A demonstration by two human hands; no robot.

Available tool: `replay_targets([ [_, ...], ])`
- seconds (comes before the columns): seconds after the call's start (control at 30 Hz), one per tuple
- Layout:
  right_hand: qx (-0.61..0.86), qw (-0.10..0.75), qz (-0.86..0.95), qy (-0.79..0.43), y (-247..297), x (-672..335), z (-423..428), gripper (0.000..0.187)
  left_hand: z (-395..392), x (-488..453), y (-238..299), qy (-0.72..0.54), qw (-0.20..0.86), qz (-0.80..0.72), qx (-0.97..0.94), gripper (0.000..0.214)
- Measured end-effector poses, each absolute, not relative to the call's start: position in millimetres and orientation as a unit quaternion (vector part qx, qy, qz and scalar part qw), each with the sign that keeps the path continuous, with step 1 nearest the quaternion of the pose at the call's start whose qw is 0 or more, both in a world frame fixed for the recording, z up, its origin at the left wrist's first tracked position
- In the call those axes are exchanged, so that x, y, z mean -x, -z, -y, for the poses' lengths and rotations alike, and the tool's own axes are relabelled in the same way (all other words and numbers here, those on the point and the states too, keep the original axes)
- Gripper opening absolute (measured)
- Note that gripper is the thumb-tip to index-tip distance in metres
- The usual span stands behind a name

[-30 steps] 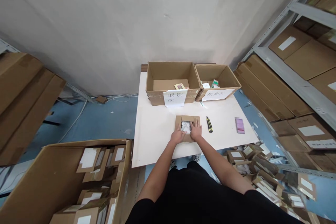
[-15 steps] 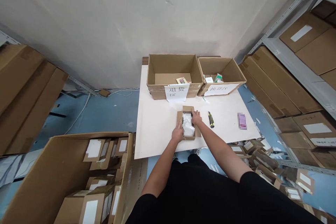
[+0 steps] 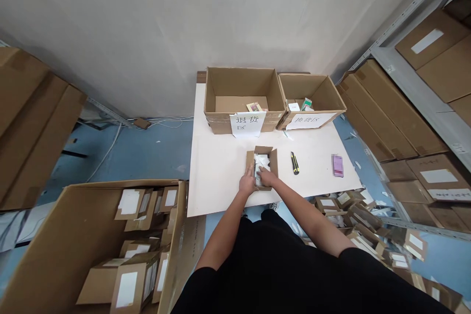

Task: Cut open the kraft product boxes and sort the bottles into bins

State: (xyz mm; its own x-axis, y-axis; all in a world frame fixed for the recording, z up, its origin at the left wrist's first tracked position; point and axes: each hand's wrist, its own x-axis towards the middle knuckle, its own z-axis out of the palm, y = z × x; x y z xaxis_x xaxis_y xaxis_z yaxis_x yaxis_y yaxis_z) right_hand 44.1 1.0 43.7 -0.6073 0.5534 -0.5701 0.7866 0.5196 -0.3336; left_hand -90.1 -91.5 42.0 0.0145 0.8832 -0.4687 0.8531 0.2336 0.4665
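A small cardboard box (image 3: 263, 150) stands with its flaps up near the front of the table. Crumpled white wrapping (image 3: 261, 159) fills much of its inside. My left hand (image 3: 248, 182) grips the box's left side at the near corner. My right hand (image 3: 267, 177) reaches over the right wall into the box, its fingers closed on the wrapping; the fingertips are partly hidden. To the right of the box lies a yellow and black utility knife (image 3: 295, 163).
Two labelled cardboard bins, a larger one (image 3: 221, 124) and a smaller one (image 3: 326, 105), stand at the back of the white table (image 3: 213, 171) with small packages inside. A blurred purple item (image 3: 337, 166) lies at right. A large carton (image 3: 99, 188) of parcels stands left; loose boxes (image 3: 364, 225) cover the floor at right.
My right hand has moved from the box's right edge into the box, onto the wrapping, which looks more crumpled. The left hand stays at the left side.
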Motion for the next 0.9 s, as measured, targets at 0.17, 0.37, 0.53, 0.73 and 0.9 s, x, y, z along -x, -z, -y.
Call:
replay_targets([
  [0.17,-0.42,0.186,-0.857,0.234,-40,-64,16,0.039,92,86,-46,-0.018,0.339,-0.702,-0.626,0.025],
  [0.37,-0.461,0.139,-0.845,0.234,-36,-64,19,0.051,94,82,-49,-0.024,0.327,-0.709,-0.625,0.022],
  [0.53,-0.502,0.209,-0.807,0.231,-36,-50,12,0.072,94,78,-50,-0.027,0.332,-0.707,-0.625,0.024],
  [0.73,-0.52,0.151,-0.813,0.212,-39,-44,-7,0.064,93,80,-43,-0.02,0.327,-0.702,-0.632,0.027],
  [0.9,-0.522,0.124,-0.818,0.209,-35,-37,-46,0.053,95,83,-37,-0.04,0.343,-0.697,-0.629,0.031],
])
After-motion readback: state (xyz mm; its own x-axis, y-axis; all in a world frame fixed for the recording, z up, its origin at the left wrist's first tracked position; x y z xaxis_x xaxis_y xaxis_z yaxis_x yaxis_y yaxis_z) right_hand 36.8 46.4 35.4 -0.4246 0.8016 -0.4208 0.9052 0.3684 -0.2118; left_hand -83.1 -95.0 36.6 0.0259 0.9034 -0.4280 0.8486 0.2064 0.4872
